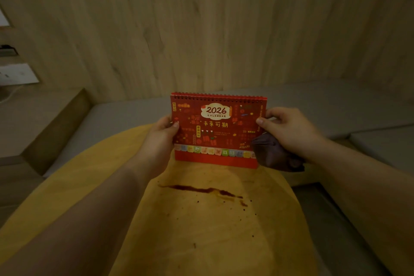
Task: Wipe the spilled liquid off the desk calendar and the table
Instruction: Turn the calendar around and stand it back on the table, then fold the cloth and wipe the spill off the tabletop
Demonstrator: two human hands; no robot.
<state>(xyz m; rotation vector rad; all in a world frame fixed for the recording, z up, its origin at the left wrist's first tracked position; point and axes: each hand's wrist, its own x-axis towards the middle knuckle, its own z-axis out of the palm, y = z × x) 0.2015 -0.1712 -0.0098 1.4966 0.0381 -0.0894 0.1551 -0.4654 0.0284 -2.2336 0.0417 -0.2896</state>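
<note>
Dark spill [201, 190] lying on yellow table [89, 186], nearest. Beyond it, red calendar [216, 127] being held upright between both hands: left hand [161, 136] gripping left edge, right hand [291, 127] pinching right edge, cloth [273, 154] bunched under its palm.

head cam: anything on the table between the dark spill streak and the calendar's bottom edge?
Nothing: bare yellow table between the spill streak and the calendar, which both hands hold at its sides. The cloth hangs to the right, off that stretch.

calendar [216, 129]: glossy card | table [201, 231]: smooth | wall [201, 29]: matt woodgrain
</note>
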